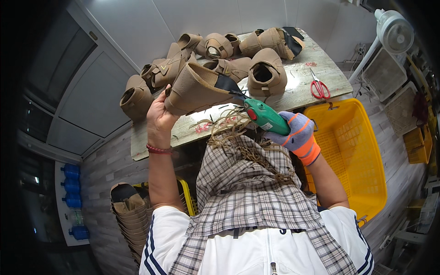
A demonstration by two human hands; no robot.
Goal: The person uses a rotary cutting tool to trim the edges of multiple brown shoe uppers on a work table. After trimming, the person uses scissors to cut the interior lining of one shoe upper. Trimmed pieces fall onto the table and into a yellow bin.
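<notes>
The bare left hand's [161, 115] fingers grasp a tan, tapered fabric shoe upper [195, 91], held up over the pale wooden bench [300, 75]. From here, I see the grey-and-orange-gloved right hand's [297, 134] fingers wrapped round a green handheld power tool [268, 118], its tip by the upper's black strip [228, 84].

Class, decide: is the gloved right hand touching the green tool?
Touching. The head view shows the gloved right hand gripping the rear end of the green tool.
</notes>
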